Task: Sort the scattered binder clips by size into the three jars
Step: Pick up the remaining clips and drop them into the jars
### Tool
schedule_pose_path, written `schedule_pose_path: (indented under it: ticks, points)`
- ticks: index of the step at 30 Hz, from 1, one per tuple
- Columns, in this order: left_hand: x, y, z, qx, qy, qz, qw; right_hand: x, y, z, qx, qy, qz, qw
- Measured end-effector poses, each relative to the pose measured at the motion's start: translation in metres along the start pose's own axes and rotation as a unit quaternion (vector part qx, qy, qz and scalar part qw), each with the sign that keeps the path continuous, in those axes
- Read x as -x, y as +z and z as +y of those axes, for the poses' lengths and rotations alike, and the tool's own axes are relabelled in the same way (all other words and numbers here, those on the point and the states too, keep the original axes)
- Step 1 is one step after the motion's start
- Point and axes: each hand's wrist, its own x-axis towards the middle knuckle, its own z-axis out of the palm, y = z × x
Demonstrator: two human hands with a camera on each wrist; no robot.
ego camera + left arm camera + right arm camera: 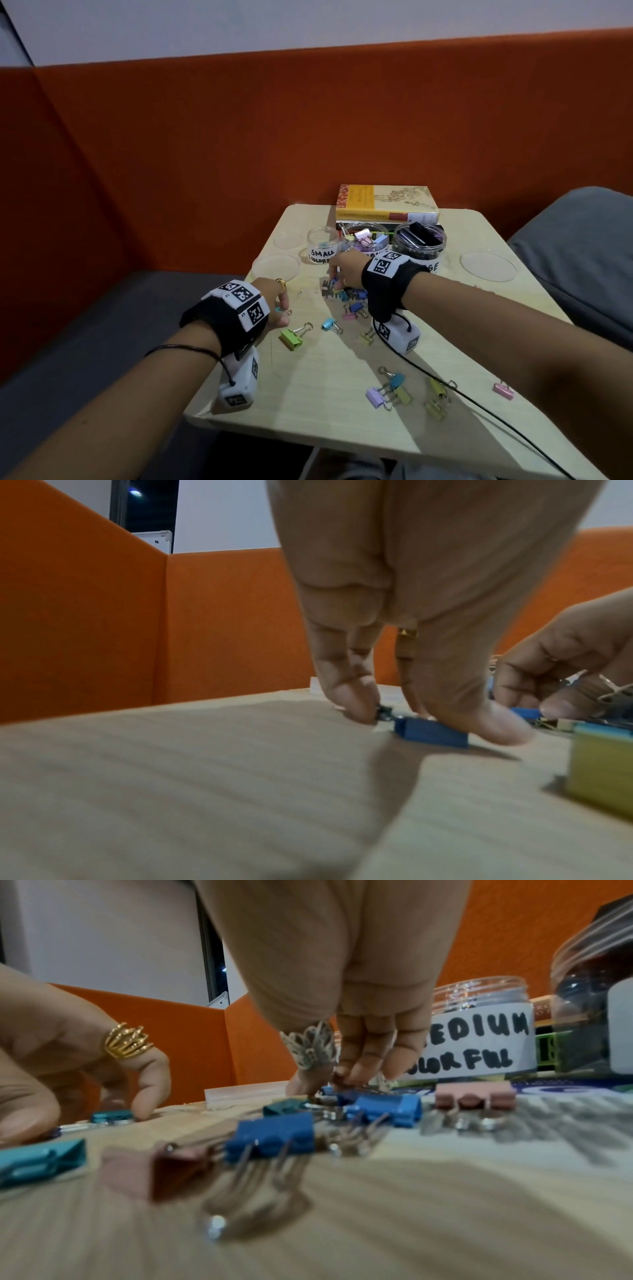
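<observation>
Three open jars stand at the back of the table: small (322, 245), medium (365, 240) (479, 1031) and large (419, 245). My left hand (282, 310) (411, 721) is down on the table, its thumb and forefinger pinching a small blue clip (431, 733) that lies flat. My right hand (337, 282) (329, 1085) reaches into a pile of clips (346, 294) in front of the jars. Its curled fingertips pinch a small blue clip (329, 1091). Blue, teal and pink clips (274, 1139) lie close below the right wrist.
Loose clips lie across the table: a green one (291, 339), a light blue one (330, 323), a cluster near the front (390, 390), a pink one (503, 390). Jar lids (275, 267) (488, 265) lie flat. A book (387, 204) sits behind the jars. A black cable (479, 404) crosses the front right.
</observation>
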Motion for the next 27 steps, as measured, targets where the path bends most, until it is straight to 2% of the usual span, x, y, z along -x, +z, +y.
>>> schedule_pose_path:
  ticks: [6,14,18,21,24,27]
  points:
    - [-0.004,0.005,0.005,-0.019,0.022,0.003,1.000,-0.002,0.001,0.003,-0.016,0.020,0.002,1.000]
    - [-0.002,0.002,0.010,-0.050,0.005,-0.005,0.999,-0.011,0.000,0.004,0.000,0.036,0.000,0.999]
    - [-0.003,0.000,0.010,-0.057,-0.005,-0.008,0.998,-0.010,-0.004,0.003,0.012,0.039,0.022,0.999]
    - [-0.001,-0.004,0.012,-0.060,-0.010,-0.005,0.998,-0.007,-0.005,0.003,-0.001,0.037,0.067,0.997]
    - [0.002,-0.009,0.017,-0.059,-0.009,-0.041,0.997,-0.005,-0.005,0.001,-0.010,0.024,0.105,0.994]
    - [-0.002,-0.011,0.022,-0.062,-0.007,-0.057,0.996,-0.006,-0.003,0.001,-0.003,0.029,0.110,0.994]
